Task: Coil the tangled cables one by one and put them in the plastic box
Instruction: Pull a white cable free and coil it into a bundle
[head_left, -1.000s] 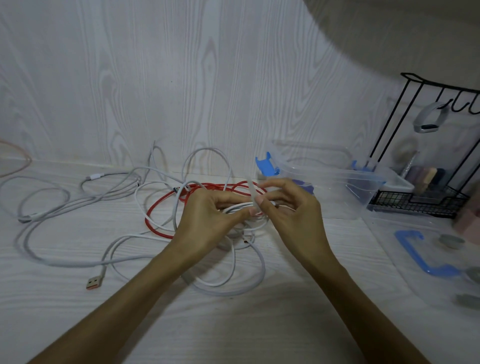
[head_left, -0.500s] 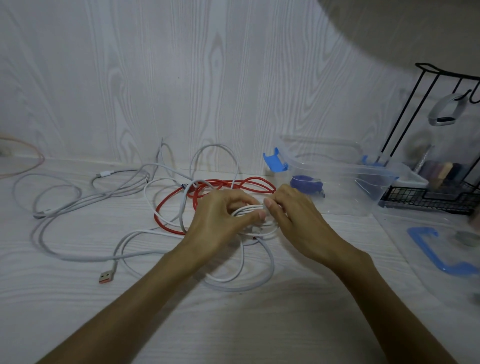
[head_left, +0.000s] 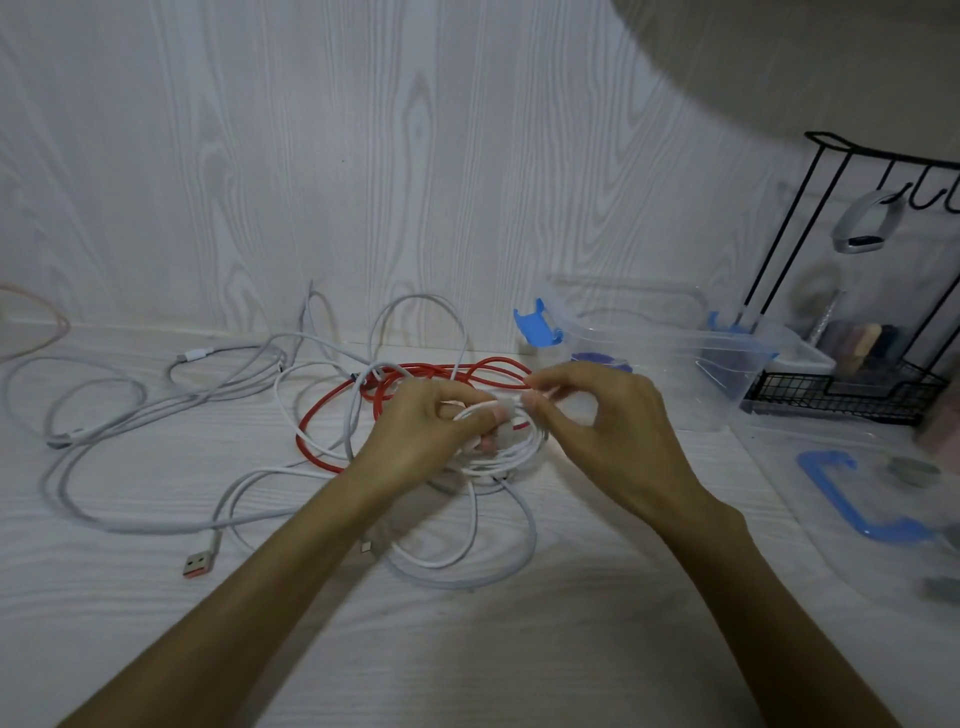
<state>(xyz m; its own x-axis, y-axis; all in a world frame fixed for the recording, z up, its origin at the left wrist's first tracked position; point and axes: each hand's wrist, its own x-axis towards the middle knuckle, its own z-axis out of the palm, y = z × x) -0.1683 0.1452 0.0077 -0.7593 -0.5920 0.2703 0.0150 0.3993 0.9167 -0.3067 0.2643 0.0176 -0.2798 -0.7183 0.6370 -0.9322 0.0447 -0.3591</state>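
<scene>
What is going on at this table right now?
A person is coiling a white cable: the left hand holds the small coil while the right hand pinches its end. A red cable and other white ones still lie tangled on the table. The plastic box stands open behind.

The right hand (head_left: 610, 436) has lifted from the white coil (head_left: 506, 449), its grip now pinching the cable end just above the left hand (head_left: 423, 441)

Dim, cool light; wide-angle edge warp, perhaps slight motion blur.
</scene>
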